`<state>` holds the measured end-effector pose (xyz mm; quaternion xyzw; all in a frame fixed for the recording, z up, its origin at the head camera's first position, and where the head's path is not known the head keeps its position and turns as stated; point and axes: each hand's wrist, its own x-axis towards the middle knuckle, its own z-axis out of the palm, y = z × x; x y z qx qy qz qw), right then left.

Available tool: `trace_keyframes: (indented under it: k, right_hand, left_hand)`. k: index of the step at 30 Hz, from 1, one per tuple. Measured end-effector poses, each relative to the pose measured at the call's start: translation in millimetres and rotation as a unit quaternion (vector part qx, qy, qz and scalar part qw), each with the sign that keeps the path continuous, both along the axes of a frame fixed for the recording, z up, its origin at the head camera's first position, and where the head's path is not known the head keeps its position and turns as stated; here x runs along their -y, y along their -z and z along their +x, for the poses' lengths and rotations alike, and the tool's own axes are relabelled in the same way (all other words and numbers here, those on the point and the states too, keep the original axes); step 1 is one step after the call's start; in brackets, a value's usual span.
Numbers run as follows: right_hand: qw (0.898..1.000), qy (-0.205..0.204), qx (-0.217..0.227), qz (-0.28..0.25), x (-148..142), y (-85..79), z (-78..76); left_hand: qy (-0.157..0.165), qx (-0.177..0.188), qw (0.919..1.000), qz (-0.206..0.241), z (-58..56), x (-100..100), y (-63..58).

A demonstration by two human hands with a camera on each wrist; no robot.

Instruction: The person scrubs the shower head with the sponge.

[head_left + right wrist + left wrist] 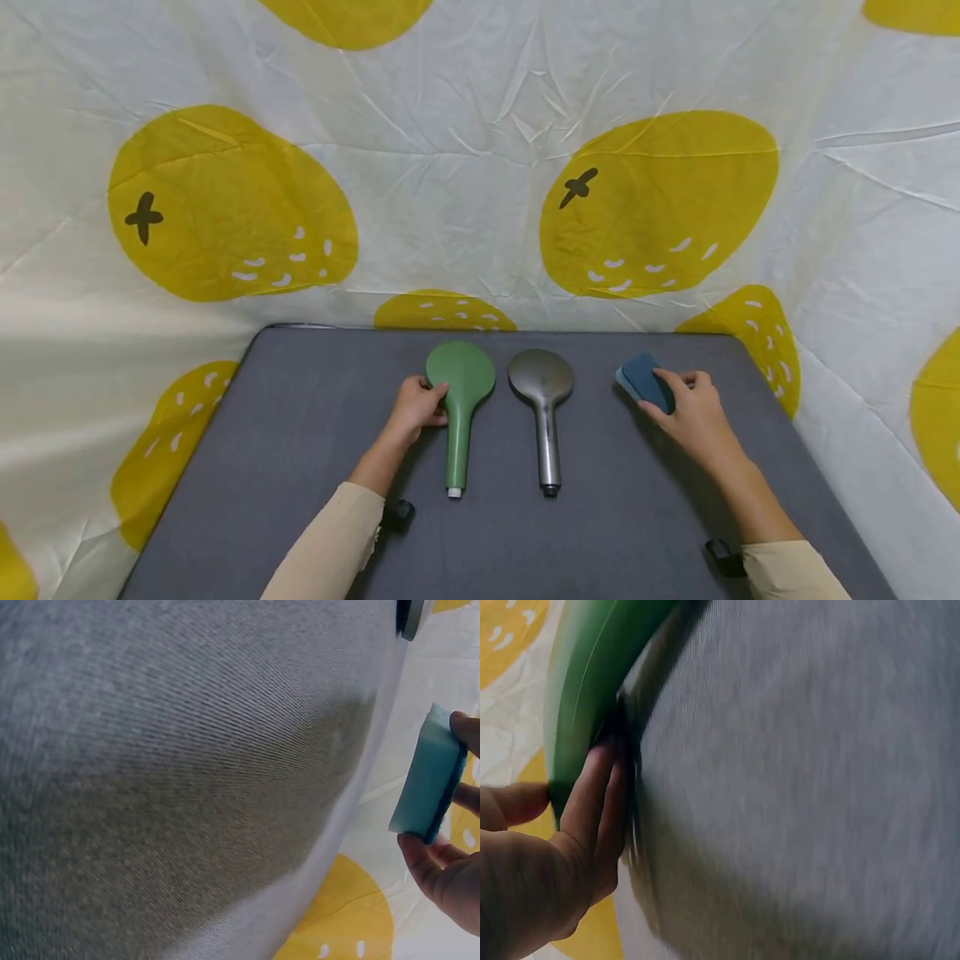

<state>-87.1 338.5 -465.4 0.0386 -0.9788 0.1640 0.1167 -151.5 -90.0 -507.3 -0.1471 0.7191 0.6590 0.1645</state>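
A green shower head [459,392] with a white threaded end is pinched at its left edge by my left hand [417,404]. In the left wrist view the thumb lies on one face of the green shower head [585,697] and the fingers reach under it. My right hand [692,412] grips a blue sponge [643,379] between thumb and fingertips. The right wrist view shows the sponge [429,776] as a light blue block with a darker scouring side, held above the table surface. Between the hands lies a grey metallic shower head [542,387], its handle toward me.
A dark grey cloth-covered table [600,542] carries everything. Behind and beside it hangs a white curtain [450,208] printed with yellow fruit shapes. Black wrist devices [397,517] show at both sleeves.
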Motion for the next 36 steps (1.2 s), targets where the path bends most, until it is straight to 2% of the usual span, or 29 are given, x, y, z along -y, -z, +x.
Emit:
trace_keyframes:
  k: [3,7,12,21,31,36]
  right_hand:
    - [1.000,0.014,0.015,0.000,-1,4.4,-2.5]
    - [0.998,0.036,0.053,-0.006,-3,9.8,-6.2]
    - [0.995,0.061,0.082,-0.017,-4,12.8,-10.0]
    - [0.990,0.075,0.118,-0.026,-2,18.5,-15.1]
    - [0.988,0.088,0.125,-0.016,-1,25.9,-15.2]
    - [0.988,0.099,0.122,-0.016,0,28.9,-14.8]
  left_hand:
    - [0.025,-0.010,0.9992,-0.030,-0.3,4,-0.5]
    - [0.031,-0.026,0.9981,-0.046,-0.5,7,-0.6]
    - [0.031,-0.033,0.9982,-0.039,-0.9,8,0.2]
    - [0.024,-0.017,0.9993,-0.025,-3.4,11,4.2]
    - [0.018,-0.008,0.9997,-0.013,-1.9,17,3.7]
    - [0.014,-0.023,0.9993,-0.026,0.1,27,1.7]
